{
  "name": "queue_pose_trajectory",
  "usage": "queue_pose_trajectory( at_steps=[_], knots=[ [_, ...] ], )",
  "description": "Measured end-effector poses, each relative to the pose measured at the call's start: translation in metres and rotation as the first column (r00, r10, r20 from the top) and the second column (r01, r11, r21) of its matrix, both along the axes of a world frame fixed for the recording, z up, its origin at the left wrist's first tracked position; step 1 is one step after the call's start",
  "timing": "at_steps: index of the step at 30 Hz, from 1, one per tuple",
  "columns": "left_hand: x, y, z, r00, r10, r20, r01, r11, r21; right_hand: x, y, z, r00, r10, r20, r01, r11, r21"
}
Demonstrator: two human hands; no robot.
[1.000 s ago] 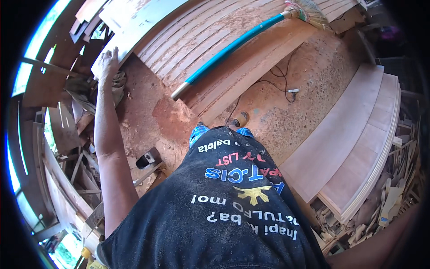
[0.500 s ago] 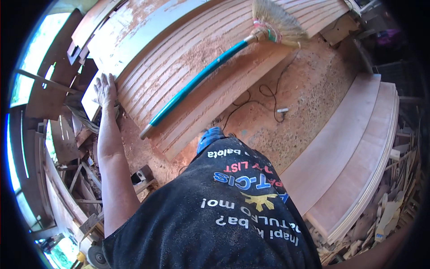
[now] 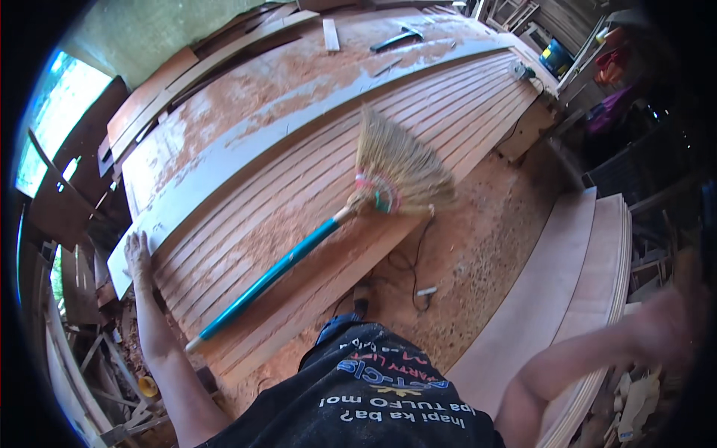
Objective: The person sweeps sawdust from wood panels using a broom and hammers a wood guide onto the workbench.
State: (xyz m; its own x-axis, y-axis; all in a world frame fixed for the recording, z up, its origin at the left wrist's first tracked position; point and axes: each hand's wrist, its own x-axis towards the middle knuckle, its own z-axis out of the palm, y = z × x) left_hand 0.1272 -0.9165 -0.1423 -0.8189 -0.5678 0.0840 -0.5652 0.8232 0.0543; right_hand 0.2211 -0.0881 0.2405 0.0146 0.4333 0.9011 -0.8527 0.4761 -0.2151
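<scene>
Your right hand (image 3: 668, 321) blurs at the right; its fingers can't be made out. Your left hand (image 3: 137, 257) rests, fingers extended, on the pale board's (image 3: 258, 149) near end. A blue-handled broom (image 3: 361, 201) lies across a grooved panel (image 3: 269, 213).

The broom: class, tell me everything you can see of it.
The broom has a long teal handle with a pale end and a fan-shaped head of tan, straw-like bristles, bound near the neck with pink and green bands. It lies slantwise across a dusty, grooved wooden panel, bristles toward the upper right of the picture. The rightmost bristles seem to reach past the panel's near edge. Nobody is holding it.
</scene>
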Motion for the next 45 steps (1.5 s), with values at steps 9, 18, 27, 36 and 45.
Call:
queue_pose_trajectory(
  at_steps=[9, 18, 27, 36, 45],
  knots=[
    [-0.177, 0.302, 0.067, 0.962, -0.169, -0.214, 0.162, 0.985, -0.051, -0.114, 0.134, -0.403, 0.222, 0.389, 0.894, 0.265, 0.858, -0.439],
    [-0.317, 0.467, 0.089, 0.728, -0.533, -0.431, 0.648, 0.742, 0.175, -0.006, 0.204, -0.491, -0.34, 0.447, 0.828, 0.56, 0.803, -0.204],
    [-0.409, 0.553, 0.082, 0.627, -0.567, -0.535, 0.749, 0.629, 0.211, -0.009, 0.267, -0.503, -0.593, 0.485, 0.643, 0.577, 0.812, -0.08],
    [-0.537, 0.612, 0.055, 0.846, -0.303, -0.439, 0.481, 0.789, 0.382, -0.185, 0.406, -0.519, -0.23, 0.32, 0.919, 0.474, 0.861, -0.181],
    [-0.607, 0.608, 0.024, 0.902, -0.061, -0.428, 0.214, 0.923, 0.319, -0.402, 0.443, -0.384, 0.191, 0.035, 0.981, 0.061, 0.997, -0.048]
  ],
)
